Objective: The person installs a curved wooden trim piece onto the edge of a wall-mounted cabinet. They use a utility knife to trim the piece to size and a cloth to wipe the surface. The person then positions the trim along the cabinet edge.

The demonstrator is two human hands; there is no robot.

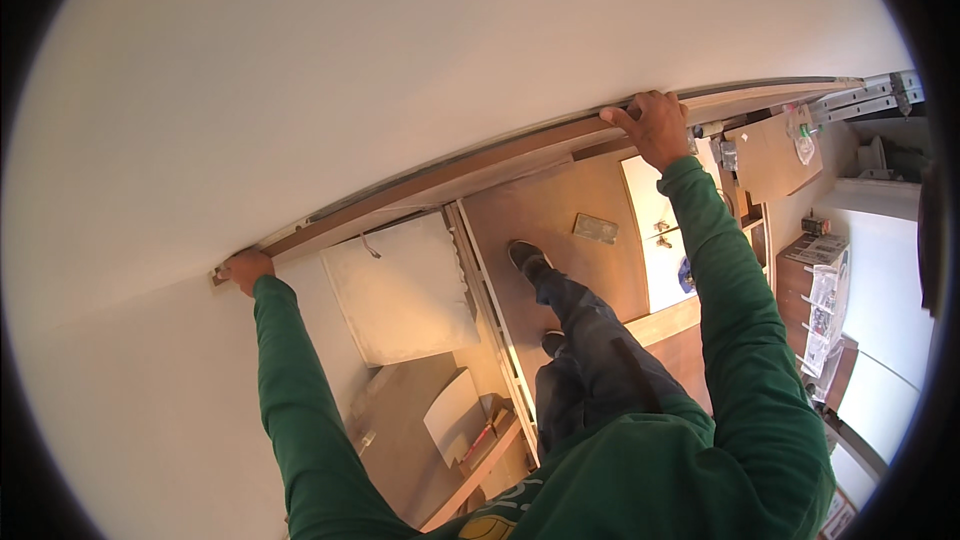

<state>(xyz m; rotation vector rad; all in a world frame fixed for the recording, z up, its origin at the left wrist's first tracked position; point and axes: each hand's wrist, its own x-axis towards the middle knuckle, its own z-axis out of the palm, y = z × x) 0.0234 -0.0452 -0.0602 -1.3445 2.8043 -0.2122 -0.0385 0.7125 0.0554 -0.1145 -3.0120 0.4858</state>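
Observation:
A long brown wooden board (450, 172) runs along the white surface above me, slanting from lower left to upper right. My left hand (246, 268) is closed around its left end, close to the corner of the walls. Farther right, my right hand (655, 128) grips the same board, with its fingers over the upper edge and the thumb stretched to the left along it. Both arms are raised and wide apart. A thin dark gap shows between parts of the board and the white surface (430, 50).
My shoes (528, 256) rest on a brown wooden surface (500, 205), near a small rectangular plate (595, 228). Below left lie a pale panel (400, 290) and a wooden frame. At the right are a metal ladder (870, 97), a hanging plastic bag (803, 145) and cabinets.

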